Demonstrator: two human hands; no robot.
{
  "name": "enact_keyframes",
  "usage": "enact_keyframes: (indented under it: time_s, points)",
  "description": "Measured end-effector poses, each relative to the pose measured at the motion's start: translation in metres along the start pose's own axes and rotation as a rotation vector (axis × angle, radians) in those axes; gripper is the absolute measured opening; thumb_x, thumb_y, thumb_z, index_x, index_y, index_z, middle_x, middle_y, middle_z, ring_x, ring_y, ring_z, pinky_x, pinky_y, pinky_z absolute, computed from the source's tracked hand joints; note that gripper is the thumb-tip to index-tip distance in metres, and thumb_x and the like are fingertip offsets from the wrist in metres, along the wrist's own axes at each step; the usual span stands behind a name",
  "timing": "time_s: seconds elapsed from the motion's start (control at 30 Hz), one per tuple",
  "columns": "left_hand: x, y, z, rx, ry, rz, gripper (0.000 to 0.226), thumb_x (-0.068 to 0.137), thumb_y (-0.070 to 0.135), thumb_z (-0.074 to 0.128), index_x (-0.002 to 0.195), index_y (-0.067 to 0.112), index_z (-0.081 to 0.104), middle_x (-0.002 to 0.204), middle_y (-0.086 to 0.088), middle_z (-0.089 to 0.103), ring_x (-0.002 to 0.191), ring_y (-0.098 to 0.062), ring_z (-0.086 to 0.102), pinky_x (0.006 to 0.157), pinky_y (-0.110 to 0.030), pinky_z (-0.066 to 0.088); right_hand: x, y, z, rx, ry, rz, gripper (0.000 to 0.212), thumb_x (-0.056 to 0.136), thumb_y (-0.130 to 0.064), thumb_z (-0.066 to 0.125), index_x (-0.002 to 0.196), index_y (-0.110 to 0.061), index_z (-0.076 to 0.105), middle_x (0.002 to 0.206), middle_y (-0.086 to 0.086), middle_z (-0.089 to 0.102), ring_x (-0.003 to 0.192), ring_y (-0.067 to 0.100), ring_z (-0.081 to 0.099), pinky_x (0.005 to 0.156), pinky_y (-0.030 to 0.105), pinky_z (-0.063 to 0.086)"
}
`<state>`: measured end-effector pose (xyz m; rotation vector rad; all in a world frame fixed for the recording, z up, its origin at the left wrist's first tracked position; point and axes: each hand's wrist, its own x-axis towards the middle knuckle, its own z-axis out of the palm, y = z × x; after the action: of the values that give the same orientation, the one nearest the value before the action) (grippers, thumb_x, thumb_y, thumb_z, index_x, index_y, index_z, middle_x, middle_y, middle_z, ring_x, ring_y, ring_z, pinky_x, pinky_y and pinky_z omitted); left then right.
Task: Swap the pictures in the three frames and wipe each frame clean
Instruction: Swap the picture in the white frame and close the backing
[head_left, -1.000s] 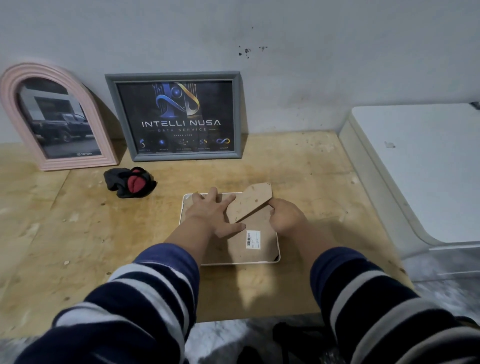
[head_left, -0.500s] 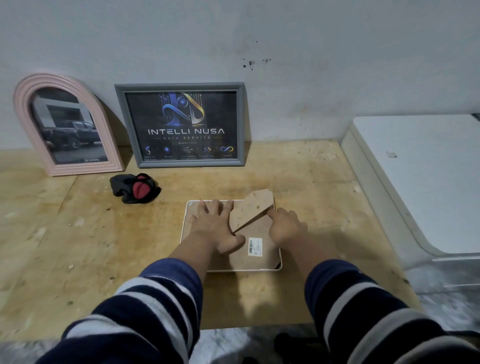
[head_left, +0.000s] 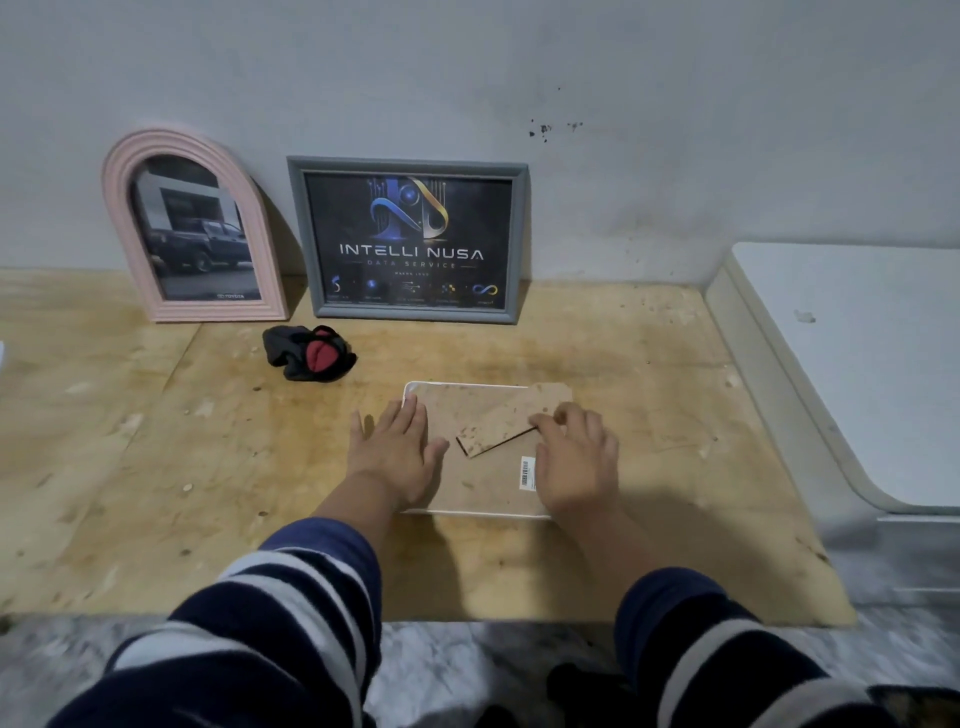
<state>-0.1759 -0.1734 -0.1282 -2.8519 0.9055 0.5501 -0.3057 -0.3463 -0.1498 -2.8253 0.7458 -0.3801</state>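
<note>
Frames: three – white face-down under two hands, two upright

I sit at a plywood table, scuffed and stained, pushed against a grey wall. The wall has a few dark specks above the table's far edge. To my right, beside the table, stands a white cabinet with a rounded corner and a small mark on its top. Past the table's near edge I see a grey mottled floor. My sleeves are navy with white stripes, pushed up on both forearms.
</note>
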Motion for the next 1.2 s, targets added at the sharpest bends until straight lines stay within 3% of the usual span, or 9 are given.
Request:
enact_keyframes:
  time_s: [0.17, 0.23, 0.43, 0.67, 0.8, 0.87, 0.93, 1.1, 1.2]
  points:
    - [-0.001, 0.006, -0.002, 0.108, -0.061, -0.040, 0.058, 0.102, 0.042, 0.008, 0.152, 0.022, -0.013, 0.159, 0.006, -0.022, 0.146, -0.018, -0.021, 0.106, -0.061, -0.021, -0.018, -0.020, 0.011, 0.035, -0.047, -0.205, 0.032, 0.083, -0.033, 0.046, 0.108, -0.024, 0.064, 0.103, -0.003, 0.059, 0.099, 0.020, 0.053, 0.085, 0.033, 0.032]
    - [-0.002, 0.006, -0.002, 0.087, -0.062, -0.047, 0.058, 0.103, 0.040, 0.010, 0.152, 0.023, -0.014, 0.158, 0.007, -0.023, 0.146, -0.019, -0.022, 0.107, -0.062, -0.020, -0.025, -0.027, 0.011, 0.104, -0.025, -0.300, 0.028, 0.084, -0.035, 0.047, 0.098, -0.022, 0.067, 0.101, -0.002, 0.061, 0.098, 0.020, 0.057, 0.085, 0.033, 0.042]
    - [-0.002, 0.005, 0.001, 0.041, -0.047, -0.051, 0.058, 0.103, 0.041, 0.010, 0.152, 0.023, -0.015, 0.158, 0.007, -0.024, 0.146, -0.021, -0.022, 0.108, -0.063, -0.019, -0.045, -0.036, 0.023, 0.170, 0.068, -0.582, 0.012, 0.088, -0.018, 0.059, 0.087, -0.010, 0.069, 0.096, 0.006, 0.066, 0.093, 0.025, 0.061, 0.080, 0.035, 0.051]
    - [0.001, 0.004, 0.003, -0.040, -0.039, -0.025, 0.058, 0.103, 0.039, 0.013, 0.154, 0.022, -0.010, 0.159, 0.007, -0.018, 0.147, -0.021, -0.018, 0.110, -0.062, -0.017, -0.052, -0.047, 0.032, 0.079, 0.062, -0.550, 0.006, 0.085, -0.001, 0.061, 0.088, -0.005, 0.064, 0.097, 0.013, 0.064, 0.095, 0.031, 0.059, 0.085, 0.041, 0.050]
    - [0.008, -0.013, -0.002, -0.541, 0.137, -0.011, 0.045, 0.104, 0.034, 0.025, 0.146, 0.023, 0.032, 0.156, -0.001, 0.027, 0.146, -0.025, 0.016, 0.117, -0.053, 0.012, -0.054, -0.053, 0.018, 0.108, 0.079, -0.490, 0.009, 0.084, 0.002, 0.060, 0.089, -0.005, 0.062, 0.095, 0.012, 0.062, 0.089, 0.028, 0.058, 0.080, 0.038, 0.050]
    - [0.008, -0.022, -0.007, -0.752, 0.275, -0.088, 0.045, 0.104, 0.033, 0.028, 0.146, 0.018, 0.036, 0.152, -0.005, 0.035, 0.141, -0.024, 0.029, 0.115, -0.042, 0.023, -0.045, -0.058, 0.004, 0.133, 0.054, -0.433, 0.016, 0.078, 0.004, 0.061, 0.089, -0.008, 0.059, 0.094, 0.009, 0.061, 0.086, 0.024, 0.057, 0.079, 0.034, 0.050]
    - [0.006, -0.026, -0.011, -0.917, 0.280, -0.181, 0.046, 0.105, 0.032, 0.024, 0.141, 0.012, 0.043, 0.146, -0.008, 0.043, 0.134, -0.025, 0.038, 0.110, -0.037, 0.029, -0.033, -0.068, -0.016, 0.126, -0.003, -0.349, 0.024, 0.077, 0.005, 0.063, 0.091, -0.013, 0.056, 0.095, 0.003, 0.058, 0.085, 0.019, 0.057, 0.079, 0.029, 0.046]
    - [0.011, -0.029, -0.022, -1.330, 0.209, -0.349, 0.045, 0.103, 0.030, 0.022, 0.142, 0.018, 0.041, 0.139, -0.007, 0.050, 0.128, -0.027, 0.045, 0.110, -0.043, 0.034, -0.001, -0.084, -0.071, 0.137, -0.091, -0.251, 0.014, 0.096, -0.007, 0.046, 0.100, -0.020, 0.048, 0.103, -0.004, 0.048, 0.090, 0.014, 0.047, 0.076, 0.023, 0.028]
    - [0.012, -0.020, -0.036, -1.669, 0.220, -0.504, 0.047, 0.103, 0.035, 0.025, 0.139, 0.010, 0.044, 0.133, -0.009, 0.053, 0.119, -0.027, 0.050, 0.110, -0.043, 0.034, 0.027, -0.092, -0.106, 0.203, -0.238, -0.149, 0.012, 0.097, -0.009, 0.041, 0.092, -0.020, 0.042, 0.097, -0.002, 0.046, 0.083, 0.020, 0.048, 0.071, 0.032, 0.033]
